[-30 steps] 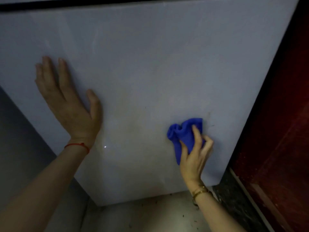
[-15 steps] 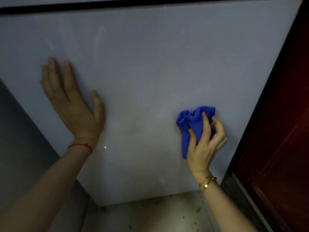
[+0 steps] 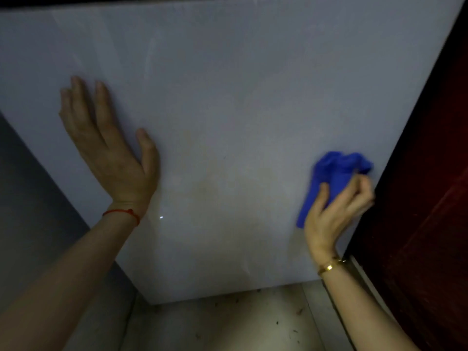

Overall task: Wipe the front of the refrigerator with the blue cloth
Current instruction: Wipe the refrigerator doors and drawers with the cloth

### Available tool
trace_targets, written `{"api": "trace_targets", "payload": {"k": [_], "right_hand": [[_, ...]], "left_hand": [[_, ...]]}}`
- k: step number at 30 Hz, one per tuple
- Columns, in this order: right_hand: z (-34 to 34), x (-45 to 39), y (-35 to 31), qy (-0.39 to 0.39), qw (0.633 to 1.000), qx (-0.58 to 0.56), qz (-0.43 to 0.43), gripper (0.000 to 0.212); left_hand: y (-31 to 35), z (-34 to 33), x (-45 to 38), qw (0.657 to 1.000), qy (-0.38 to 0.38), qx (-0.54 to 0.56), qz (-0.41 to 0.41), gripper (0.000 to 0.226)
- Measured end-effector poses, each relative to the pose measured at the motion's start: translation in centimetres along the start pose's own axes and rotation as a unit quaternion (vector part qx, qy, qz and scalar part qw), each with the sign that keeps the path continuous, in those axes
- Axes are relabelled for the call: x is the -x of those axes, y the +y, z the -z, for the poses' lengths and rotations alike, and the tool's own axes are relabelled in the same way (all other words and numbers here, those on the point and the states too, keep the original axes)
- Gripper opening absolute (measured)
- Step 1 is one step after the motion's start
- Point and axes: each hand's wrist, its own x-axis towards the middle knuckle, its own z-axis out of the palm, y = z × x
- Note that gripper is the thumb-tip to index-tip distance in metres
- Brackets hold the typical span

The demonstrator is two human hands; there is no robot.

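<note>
Head view, looking down the lower door panel of the refrigerator [image 3: 228, 97]. The left hand [image 3: 111, 153] lies flat and released against the panel, fingers spread and pointing upward, holding nothing; this is judged to be a brace that steadies the body and the door while the other hand works. A thin red cord bracelet [image 3: 121, 213] circles its wrist.

The right hand [image 3: 334, 214] is clenched around the blue cloth [image 3: 334, 173], which is bunched into a loose wad. The cloth protrudes above the fingertips and trails down past the thumb, pressed against the panel. It sits well to the right of the left hand, just beside the door's right edge, where a dark red wooden surface [image 3: 425, 224] adjoins the refrigerator. A gold bracelet [image 3: 329, 267] is worn on the right wrist. The right hand and cloth are slightly blurred.

The panel is smooth, flat and pale grey with a dull sheen, showing a small point reflection below the left hand. Between the two hands lies a faint yellowish-brown discolouration, suggesting that wiping remains to be done there. The cloth appears soft and folded in rounded creases. Below both hands the tiled floor [image 3: 228, 325] carries scattered dark specks.
</note>
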Motion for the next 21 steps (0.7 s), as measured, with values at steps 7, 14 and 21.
{"api": "trace_targets", "payload": {"k": [7,14,21], "right_hand": [[-1.1,4.5,-1.3,-0.096,0.949,0.06,0.295,0.049],[-1.5,3.4,-2.0,-0.052,0.948,0.038,0.313,0.05],[-0.2,-0.9,-1.5,-0.03,0.977,-0.058,0.203,0.034]], "left_hand": [[-0.3,-0.1,0.0,1.0,0.001,-0.001,-0.005,0.06],[-0.2,-0.1,-0.1,1.0,0.003,0.0,0.002,0.06],[-0.2,-0.1,-0.2,1.0,0.007,-0.003,-0.003,0.06]]}}
